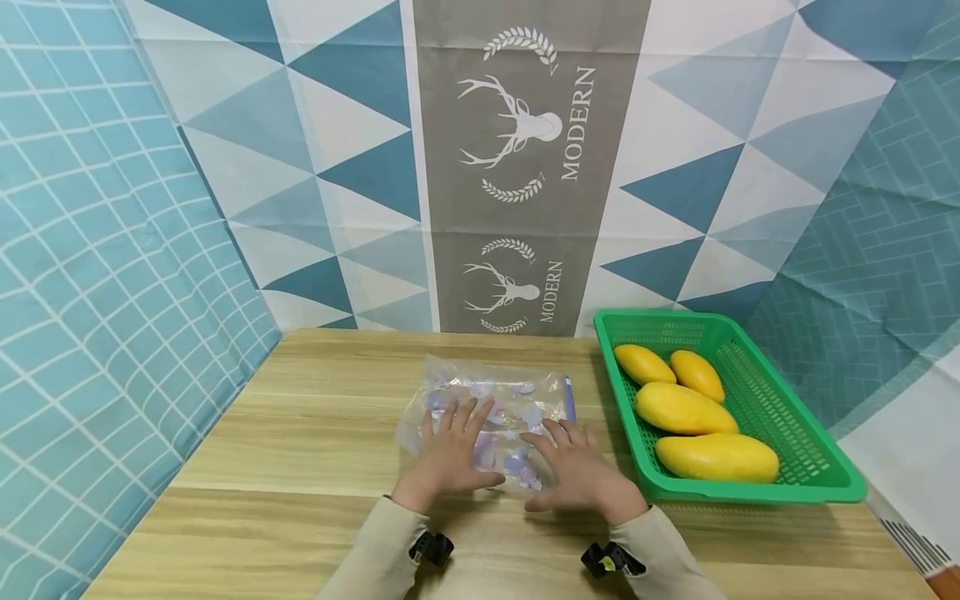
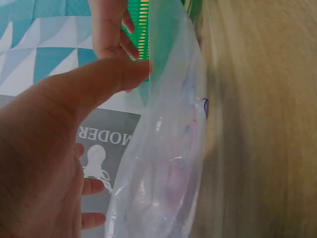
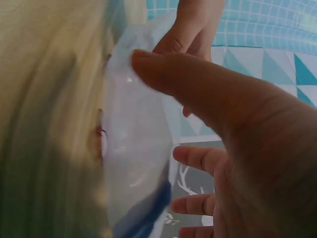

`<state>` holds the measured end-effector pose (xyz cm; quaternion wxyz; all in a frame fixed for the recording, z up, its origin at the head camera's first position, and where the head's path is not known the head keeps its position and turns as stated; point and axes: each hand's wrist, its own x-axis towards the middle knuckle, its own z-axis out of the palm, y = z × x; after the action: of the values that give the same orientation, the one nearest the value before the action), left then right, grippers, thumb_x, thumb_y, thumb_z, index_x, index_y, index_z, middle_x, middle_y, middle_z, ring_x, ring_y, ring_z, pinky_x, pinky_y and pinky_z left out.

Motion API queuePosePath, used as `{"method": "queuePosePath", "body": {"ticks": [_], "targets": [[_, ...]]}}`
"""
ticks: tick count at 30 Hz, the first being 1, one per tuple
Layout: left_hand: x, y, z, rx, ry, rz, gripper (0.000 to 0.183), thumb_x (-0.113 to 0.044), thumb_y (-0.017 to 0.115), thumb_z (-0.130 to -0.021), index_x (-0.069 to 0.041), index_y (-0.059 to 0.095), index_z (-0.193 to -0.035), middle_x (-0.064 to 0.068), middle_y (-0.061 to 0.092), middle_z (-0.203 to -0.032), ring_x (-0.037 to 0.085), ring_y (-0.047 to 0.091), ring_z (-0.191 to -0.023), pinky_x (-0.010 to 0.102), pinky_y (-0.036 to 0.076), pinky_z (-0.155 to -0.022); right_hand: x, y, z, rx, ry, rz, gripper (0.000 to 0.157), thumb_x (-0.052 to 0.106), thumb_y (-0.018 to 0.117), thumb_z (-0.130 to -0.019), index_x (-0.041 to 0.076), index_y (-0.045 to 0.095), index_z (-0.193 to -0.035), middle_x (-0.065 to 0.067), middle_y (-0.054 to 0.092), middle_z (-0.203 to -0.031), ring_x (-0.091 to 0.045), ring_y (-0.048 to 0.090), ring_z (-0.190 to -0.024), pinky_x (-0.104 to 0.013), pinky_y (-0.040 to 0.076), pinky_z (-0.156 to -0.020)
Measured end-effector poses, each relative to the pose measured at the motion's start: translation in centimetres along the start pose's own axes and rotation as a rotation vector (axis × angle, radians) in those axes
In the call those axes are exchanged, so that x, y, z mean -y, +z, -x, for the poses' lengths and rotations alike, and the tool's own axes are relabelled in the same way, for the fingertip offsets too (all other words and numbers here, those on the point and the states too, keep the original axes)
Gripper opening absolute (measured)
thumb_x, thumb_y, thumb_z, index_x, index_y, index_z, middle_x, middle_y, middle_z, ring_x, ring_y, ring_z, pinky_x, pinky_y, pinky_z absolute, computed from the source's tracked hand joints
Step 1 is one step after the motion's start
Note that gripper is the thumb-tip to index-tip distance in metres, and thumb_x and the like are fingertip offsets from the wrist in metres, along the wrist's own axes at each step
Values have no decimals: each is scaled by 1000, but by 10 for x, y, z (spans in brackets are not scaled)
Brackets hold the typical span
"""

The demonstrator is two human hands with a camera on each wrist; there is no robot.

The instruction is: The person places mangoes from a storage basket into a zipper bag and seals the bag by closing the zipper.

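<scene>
A clear zip bag [image 1: 491, 392] printed with pale purple and blue shapes lies on the wooden table, a blue strip [image 1: 569, 398] along its right side. Over the bag's left part, my left hand [image 1: 452, 454] is spread with straight fingers. My right hand [image 1: 581, 471] is spread over its lower right part, fingers also extended. In the left wrist view, the thumb [image 2: 114, 77] reaches to the bag's edge. The right wrist view shows the thumb [image 3: 173, 74] overlapping the bag [image 3: 136, 129]. Neither hand grips anything.
A green plastic basket [image 1: 798, 408] stands at the right, close to my right hand, with several yellow mangoes [image 1: 686, 408] in it. Patterned sheets [image 1: 510, 167] rise behind the table [image 1: 315, 417] and along both sides.
</scene>
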<state>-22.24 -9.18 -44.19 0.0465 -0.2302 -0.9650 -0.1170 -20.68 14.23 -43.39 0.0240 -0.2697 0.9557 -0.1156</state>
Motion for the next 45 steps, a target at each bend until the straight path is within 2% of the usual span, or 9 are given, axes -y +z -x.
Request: {"method": "queuePosePath", "body": {"ticks": [6, 10, 15, 20, 24, 30, 35, 40, 45], "targets": [[1, 6, 1, 40, 34, 13, 105, -71, 68, -77, -16, 28, -157, 17, 39, -152, 45, 36, -138, 74, 21, -106, 3, 5, -1, 23, -33, 38, 87, 49, 82, -69, 14, 49, -141, -23, 43, -142, -47, 38, -131, -72, 21, -107], [0, 6, 1, 81, 68, 15, 108, -73, 71, -72, -16, 32, -155, 17, 41, -150, 43, 39, -136, 71, 27, -104, 3, 7, -2, 16, -53, 25, 70, 41, 81, -71, 13, 53, -128, -19, 47, -132, -44, 42, -126, -71, 24, -106], [-3, 5, 2, 124, 81, 13, 109, -66, 80, -66, -17, 36, -153, 14, 45, -147, 41, 45, -130, 66, 38, -99, 2, 9, -4, -18, -80, 6, 51, 33, 80, -73, 13, 56, -113, -12, 48, -118, -39, 46, -115, -69, 28, -103], [-6, 3, 4, 151, 67, 16, 106, -60, 82, -67, -17, 37, -153, 12, 48, -145, 39, 49, -128, 65, 42, -95, 1, 11, -6, -65, -123, 30, 30, 22, 77, -78, 14, 53, -94, -4, 45, -103, -28, 43, -97, -59, 37, -92], [-7, 3, 3, 143, 63, 10, 96, -57, 78, -72, -15, 41, -151, 15, 51, -143, 39, 50, -127, 64, 42, -95, -1, 12, -8, -118, -154, 90, 18, 14, 70, -80, 17, 52, -81, 0, 44, -93, -22, 39, -88, -48, 38, -82], [-6, 4, -1, 69, 78, -19, 71, -48, 70, -83, -13, 52, -142, 13, 57, -136, 36, 56, -121, 62, 45, -91, -4, 12, -10, -213, -192, 145, 24, 15, 72, -84, 18, 50, -74, 1, 46, -89, -19, 37, -83, -38, 36, -73], [-7, 2, -2, -15, 125, -58, 49, -37, 65, -90, -15, 59, -133, 7, 62, -129, 31, 62, -111, 57, 50, -85, -3, 9, -11, -295, -212, 157, 22, 13, 72, -83, 15, 52, -76, -2, 50, -92, -20, 40, -83, -37, 38, -69], [-8, -1, -4, -109, 175, -103, 32, -31, 64, -92, -17, 63, -120, 4, 66, -114, 26, 66, -94, 48, 53, -75, -2, 3, -11, -380, -198, 158, 17, 10, 73, -82, 14, 57, -80, -2, 51, -91, -21, 45, -83, -37, 42, -66], [-9, -3, -5, -208, 207, -148, 18, -30, 65, -91, -17, 61, -104, 0, 64, -97, 23, 64, -79, 42, 52, -65, -1, -1, -11, -479, -200, 166, 20, 11, 75, -81, 15, 56, -79, 0, 49, -88, -19, 44, -80, -34, 40, -63]]}}
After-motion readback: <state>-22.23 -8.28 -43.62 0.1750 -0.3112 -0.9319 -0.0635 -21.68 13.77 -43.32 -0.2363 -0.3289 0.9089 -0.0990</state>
